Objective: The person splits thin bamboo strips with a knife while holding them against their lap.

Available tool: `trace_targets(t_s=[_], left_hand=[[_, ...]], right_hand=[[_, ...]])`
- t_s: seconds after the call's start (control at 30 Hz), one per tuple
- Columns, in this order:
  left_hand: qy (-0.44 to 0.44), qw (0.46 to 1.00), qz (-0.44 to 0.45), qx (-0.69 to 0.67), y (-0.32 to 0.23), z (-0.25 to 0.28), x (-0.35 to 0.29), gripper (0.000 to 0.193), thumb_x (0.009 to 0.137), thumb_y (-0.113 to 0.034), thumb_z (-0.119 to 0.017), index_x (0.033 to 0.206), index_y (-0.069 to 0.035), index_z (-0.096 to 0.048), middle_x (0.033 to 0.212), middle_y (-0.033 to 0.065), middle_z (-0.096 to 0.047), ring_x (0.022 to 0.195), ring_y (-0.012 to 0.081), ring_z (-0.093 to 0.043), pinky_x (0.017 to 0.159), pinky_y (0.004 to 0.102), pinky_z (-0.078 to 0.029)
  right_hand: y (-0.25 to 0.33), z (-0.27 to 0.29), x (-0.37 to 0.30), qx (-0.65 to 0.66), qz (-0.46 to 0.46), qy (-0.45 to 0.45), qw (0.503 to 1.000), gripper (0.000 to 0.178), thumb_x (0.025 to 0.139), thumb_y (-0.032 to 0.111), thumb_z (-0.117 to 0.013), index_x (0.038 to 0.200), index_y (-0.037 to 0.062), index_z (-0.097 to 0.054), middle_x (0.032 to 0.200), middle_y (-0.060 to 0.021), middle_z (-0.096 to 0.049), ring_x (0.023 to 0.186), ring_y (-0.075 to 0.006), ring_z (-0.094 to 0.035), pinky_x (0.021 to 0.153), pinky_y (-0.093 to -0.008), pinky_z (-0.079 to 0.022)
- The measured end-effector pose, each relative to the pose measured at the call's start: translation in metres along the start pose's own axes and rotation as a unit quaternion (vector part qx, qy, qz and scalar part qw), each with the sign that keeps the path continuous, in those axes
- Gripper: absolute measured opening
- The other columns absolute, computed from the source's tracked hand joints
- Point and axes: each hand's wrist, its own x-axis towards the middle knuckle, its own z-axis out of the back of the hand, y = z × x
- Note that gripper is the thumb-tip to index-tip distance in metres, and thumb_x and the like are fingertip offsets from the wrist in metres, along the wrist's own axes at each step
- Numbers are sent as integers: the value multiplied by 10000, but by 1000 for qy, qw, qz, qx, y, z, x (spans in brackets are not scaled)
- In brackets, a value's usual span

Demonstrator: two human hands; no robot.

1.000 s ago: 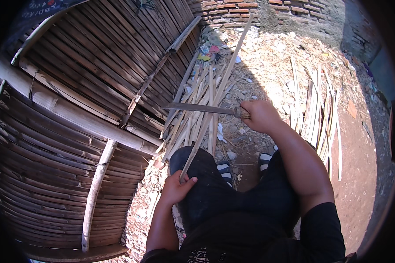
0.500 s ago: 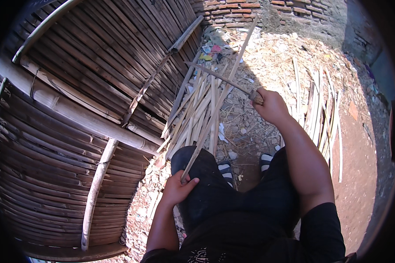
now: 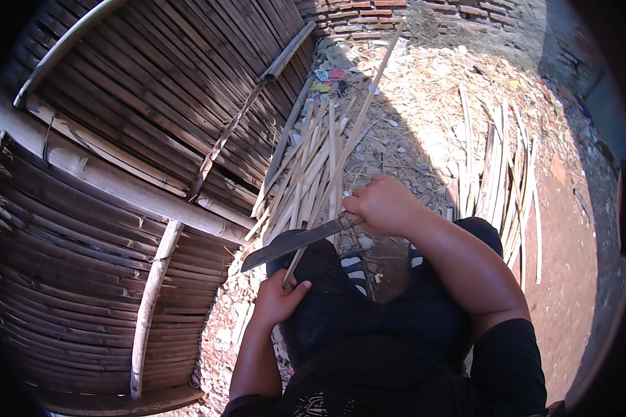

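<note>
My left hand is closed round the near end of a long, thin bamboo strip, by my left thigh. The strip slants away and to the right, its far end reaching toward the brick wall. My right hand grips the handle of a machete, whose broad dark blade points left. That blade crosses over the strip just beyond my left hand, above my left knee; whether it touches the strip I cannot tell. Past my knees lies a loose pile of split bamboo strips.
A bamboo slat wall with thick poles runs along my left. More bamboo strips lie on the ground to the right. Straw and litter cover the ground ahead, up to a brick wall.
My right hand has brought the machete nearer and to the left, from far along the strip to close by my left hand. My left hand keeps its hold, almost in place.
</note>
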Motion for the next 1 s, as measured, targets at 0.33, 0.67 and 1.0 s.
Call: trace_targets(t_s=[0.33,0.67,1.0], left_hand=[[21,1000,-1,7,-7,4,3,385,873,-354,-847,866,-59,-600,607,-14,-509,571,96,-482,540,293,-403],[14,999,6,-47,8,2,3,382,877,-348,-851,850,-63,-598,594,-21,-511,559,76,-467,529,280,-397],[21,998,22,-50,-2,4,2,342,882,-311,-848,861,-79,-597,644,-58,-502,603,55,-452,545,257,-373]], right_hand=[[-76,23,-24,123,-346,-140,919,343,886,346,-775,996,42,-662,825,-238,-682,846,-432,-680,764,-525,-530],[-17,7,-3,55,-29,40,997,285,777,235,-772,999,105,-650,861,-147,-682,852,-415,-684,764,-531,-544],[-65,21,-21,86,-250,-86,960,286,847,273,-767,1035,82,-667,905,-164,-717,893,-404,-701,794,-513,-558]])
